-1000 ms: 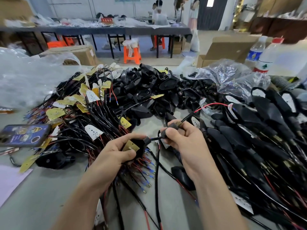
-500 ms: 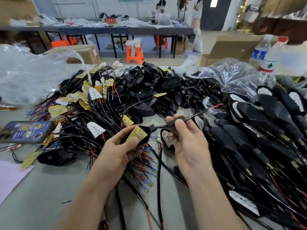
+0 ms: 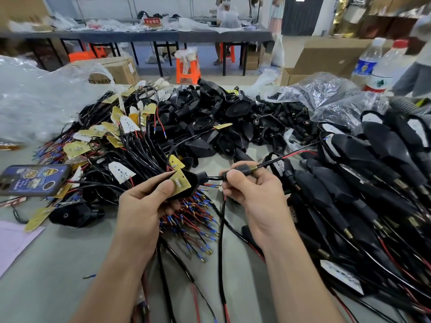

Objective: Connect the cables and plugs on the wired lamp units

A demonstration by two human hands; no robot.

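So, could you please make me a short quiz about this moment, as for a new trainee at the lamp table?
1. True or false: the left hand holds a black lamp housing with a yellow circuit board on it.
2. The right hand pinches: A) a screwdriver, B) a black ribbed sleeve with a brass threaded end, C) a tape roll.
3. Which device lies at the left edge of the table?
Key: 1 true; 2 B; 3 a phone in a blue case.

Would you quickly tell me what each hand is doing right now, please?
Left hand: closed, gripping the black lamp housing.
Right hand: closed, pinching the black ribbed plug.
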